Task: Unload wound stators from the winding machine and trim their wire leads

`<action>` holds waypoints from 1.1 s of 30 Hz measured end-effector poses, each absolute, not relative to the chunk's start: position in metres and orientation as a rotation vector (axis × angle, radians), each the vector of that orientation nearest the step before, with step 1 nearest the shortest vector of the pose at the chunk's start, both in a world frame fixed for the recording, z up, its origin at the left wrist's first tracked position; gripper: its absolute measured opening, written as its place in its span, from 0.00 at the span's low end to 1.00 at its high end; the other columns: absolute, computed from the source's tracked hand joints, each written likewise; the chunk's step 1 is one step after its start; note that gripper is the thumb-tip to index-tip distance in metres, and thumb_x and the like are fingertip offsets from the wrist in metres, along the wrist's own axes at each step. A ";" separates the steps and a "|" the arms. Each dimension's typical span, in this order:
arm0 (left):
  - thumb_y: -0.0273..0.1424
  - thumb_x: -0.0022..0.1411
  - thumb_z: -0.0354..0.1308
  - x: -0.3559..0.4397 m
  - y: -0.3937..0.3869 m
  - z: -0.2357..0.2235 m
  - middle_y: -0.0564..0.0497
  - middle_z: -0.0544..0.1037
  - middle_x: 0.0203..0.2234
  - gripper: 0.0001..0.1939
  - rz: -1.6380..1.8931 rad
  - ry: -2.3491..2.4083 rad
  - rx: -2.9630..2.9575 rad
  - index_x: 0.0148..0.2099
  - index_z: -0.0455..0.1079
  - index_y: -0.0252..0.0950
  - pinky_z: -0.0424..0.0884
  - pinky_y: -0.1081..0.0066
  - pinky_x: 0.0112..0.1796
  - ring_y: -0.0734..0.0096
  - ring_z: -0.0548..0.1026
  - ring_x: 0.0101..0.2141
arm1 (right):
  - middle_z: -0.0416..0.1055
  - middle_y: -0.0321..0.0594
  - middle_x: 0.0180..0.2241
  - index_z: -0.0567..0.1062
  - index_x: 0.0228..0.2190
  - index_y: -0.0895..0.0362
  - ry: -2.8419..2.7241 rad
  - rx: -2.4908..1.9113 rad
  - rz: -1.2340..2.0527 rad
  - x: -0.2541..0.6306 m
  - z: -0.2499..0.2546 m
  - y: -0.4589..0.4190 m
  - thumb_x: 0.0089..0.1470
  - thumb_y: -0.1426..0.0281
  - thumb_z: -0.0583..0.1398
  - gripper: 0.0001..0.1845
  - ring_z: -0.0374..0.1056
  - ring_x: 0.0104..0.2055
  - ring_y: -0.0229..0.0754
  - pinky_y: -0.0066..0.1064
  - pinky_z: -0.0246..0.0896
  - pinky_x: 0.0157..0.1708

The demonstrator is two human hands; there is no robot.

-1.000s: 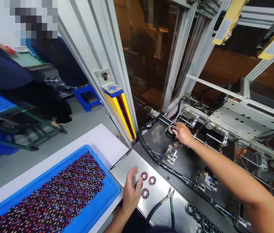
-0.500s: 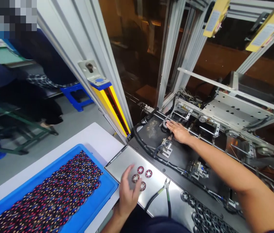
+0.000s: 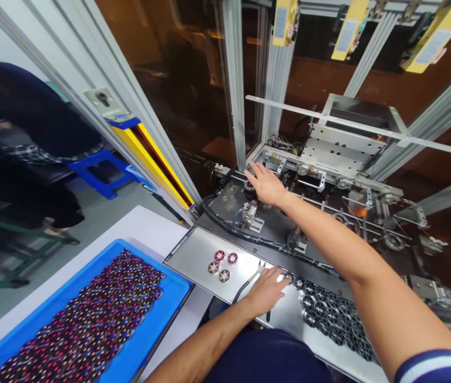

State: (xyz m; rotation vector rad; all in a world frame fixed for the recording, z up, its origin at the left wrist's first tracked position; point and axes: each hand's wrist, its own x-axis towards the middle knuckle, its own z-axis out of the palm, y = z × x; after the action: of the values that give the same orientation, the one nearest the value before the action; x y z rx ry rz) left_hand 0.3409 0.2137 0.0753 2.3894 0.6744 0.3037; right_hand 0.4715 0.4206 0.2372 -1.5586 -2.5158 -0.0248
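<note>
My right hand (image 3: 267,185) is stretched over the black machine bed, fingers apart, beside a round dark fixture (image 3: 249,186) that it partly covers. My left hand (image 3: 266,291) lies low over the metal tray (image 3: 185,252), its fingers spread toward the nearest of several dark ring-shaped parts (image 3: 321,306). Whether a fingertip touches that part I cannot tell. Beneath this hand are side cutters (image 3: 245,287), with jaws and parts of the dark handles showing. Several small wound motor stators (image 3: 219,256), red and copper coloured, rest on the tray's left part.
A blue tray (image 3: 177,279) full of similar stators stands on the white table (image 3: 141,221) at left. A yellow light-curtain bar (image 3: 157,165) runs along the aluminium post. Metal rails (image 3: 309,183) and small fixtures cover the machine bed. A person (image 3: 46,114) sits at far left.
My left hand has moved right, from the loose stators to the side cutters and dark ring parts. My right hand's fingers have lifted somewhat off the round fixture. The view has shifted right.
</note>
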 end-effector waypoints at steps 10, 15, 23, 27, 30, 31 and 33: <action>0.29 0.61 0.62 0.330 0.215 0.113 0.46 0.76 0.40 0.09 0.423 0.766 1.931 0.44 0.69 0.36 0.67 0.58 0.48 0.59 0.73 0.43 | 0.71 0.54 0.53 0.63 0.59 0.57 -2.201 -1.332 0.168 0.526 0.199 0.150 0.62 0.72 0.57 0.24 0.69 0.55 0.51 0.48 0.71 0.50; 0.37 0.62 0.62 0.305 0.202 0.177 0.49 0.74 0.40 0.14 0.471 0.631 1.672 0.46 0.67 0.37 0.68 0.67 0.46 0.66 0.72 0.42 | 0.73 0.46 0.44 0.66 0.57 0.54 -2.062 -1.314 0.373 0.505 0.195 0.114 0.62 0.73 0.58 0.22 0.72 0.46 0.44 0.35 0.74 0.42; 0.47 0.63 0.58 0.302 0.170 0.190 0.48 0.76 0.34 0.21 0.669 0.646 1.342 0.48 0.66 0.36 0.71 0.68 0.39 0.67 0.76 0.36 | 0.72 0.48 0.46 0.66 0.57 0.48 -1.874 -1.255 0.466 0.489 0.217 0.101 0.59 0.75 0.60 0.26 0.70 0.47 0.48 0.42 0.70 0.44; 0.40 0.60 0.65 0.287 0.173 0.203 0.47 0.81 0.39 0.18 0.674 0.708 1.524 0.50 0.76 0.39 0.71 0.69 0.44 0.65 0.77 0.39 | 0.67 0.43 0.59 0.80 0.44 0.43 -1.819 -1.305 1.029 0.501 0.242 0.116 0.61 0.64 0.59 0.12 0.68 0.56 0.50 0.45 0.65 0.54; 0.37 0.60 0.65 0.278 0.178 0.220 0.48 0.83 0.42 0.17 0.646 0.645 1.682 0.51 0.77 0.41 0.72 0.68 0.46 0.63 0.79 0.41 | 0.65 0.41 0.61 0.84 0.35 0.46 -1.659 -1.247 1.403 0.506 0.255 0.133 0.58 0.59 0.62 0.10 0.73 0.49 0.49 0.44 0.66 0.51; 0.37 0.60 0.65 0.276 0.179 0.225 0.47 0.83 0.43 0.17 0.648 0.622 1.701 0.52 0.77 0.41 0.72 0.68 0.47 0.62 0.80 0.42 | 0.64 0.41 0.62 0.84 0.34 0.47 -1.633 -1.211 1.486 0.506 0.257 0.138 0.57 0.58 0.63 0.10 0.73 0.49 0.48 0.43 0.66 0.52; 0.38 0.61 0.64 0.274 0.181 0.233 0.46 0.84 0.43 0.18 0.639 0.595 1.719 0.52 0.77 0.41 0.73 0.66 0.47 0.61 0.80 0.43 | 0.63 0.41 0.63 0.84 0.35 0.48 -1.640 -1.141 1.594 0.504 0.261 0.145 0.57 0.59 0.64 0.10 0.68 0.57 0.50 0.43 0.60 0.57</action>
State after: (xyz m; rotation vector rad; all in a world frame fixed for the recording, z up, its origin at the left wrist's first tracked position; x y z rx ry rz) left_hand 0.2740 0.1810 0.2325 1.7186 0.5954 0.6394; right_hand 0.5042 0.1449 0.2607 -1.1410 -1.6401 1.5938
